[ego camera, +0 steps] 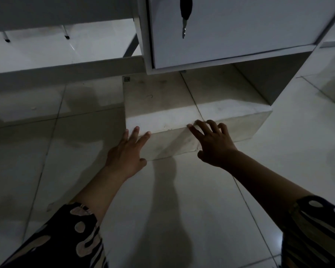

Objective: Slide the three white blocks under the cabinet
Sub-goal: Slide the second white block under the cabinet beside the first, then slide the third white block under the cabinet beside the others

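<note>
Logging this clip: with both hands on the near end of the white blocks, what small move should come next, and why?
Probably a short push forward. The left hand and right hand press the blocks' near face with straight fingers, and their near ends lie out from under the cabinet.

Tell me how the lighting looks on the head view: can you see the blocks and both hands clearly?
Head view: dim overall; blocks visible, seam faint; left hand and right hand dark but outlined; arm shadows fall on the floor; edges bend from the wide lens.
</note>
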